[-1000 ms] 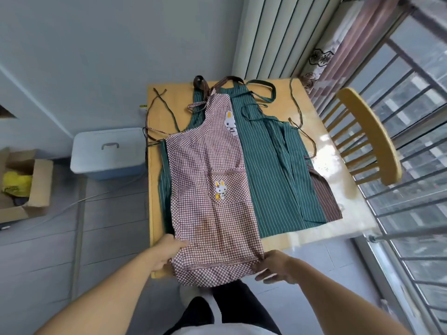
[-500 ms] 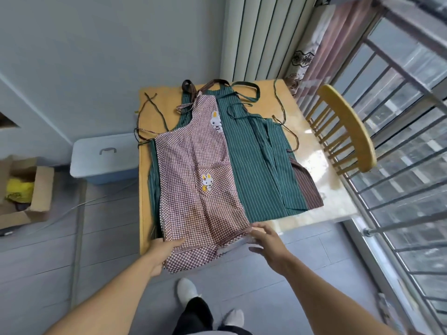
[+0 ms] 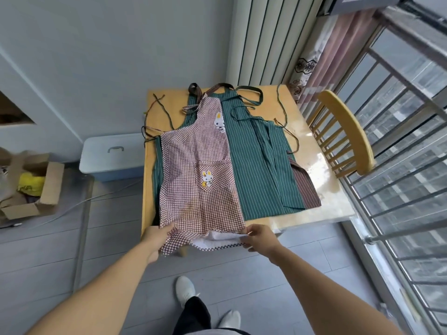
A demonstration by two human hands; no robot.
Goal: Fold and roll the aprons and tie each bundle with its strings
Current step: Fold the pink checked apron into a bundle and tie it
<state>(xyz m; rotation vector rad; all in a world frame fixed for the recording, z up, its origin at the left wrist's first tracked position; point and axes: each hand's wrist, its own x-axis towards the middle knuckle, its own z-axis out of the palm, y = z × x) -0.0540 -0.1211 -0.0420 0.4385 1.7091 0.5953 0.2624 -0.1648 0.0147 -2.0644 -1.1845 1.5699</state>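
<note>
Both grips pinch the checked apron's (image 3: 200,170) near hem, left hand (image 3: 154,238) and right hand (image 3: 260,238) at its corners, its long axis running straight away across the surface (image 3: 321,189).

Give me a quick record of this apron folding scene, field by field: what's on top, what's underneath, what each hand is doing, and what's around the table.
top item: brown-and-white checked apron with rabbit patches, folded lengthwise
underneath: dark green striped apron, then brown striped apron, only its edge showing
surface: yellow wooden table
left hand: pinches the checked apron's near left hem
right hand: pinches the near right hem, white lining showing
strings: loose on the table's far end
surroundings: yellow wooden chair at right, pale blue lidded bin at left
</note>
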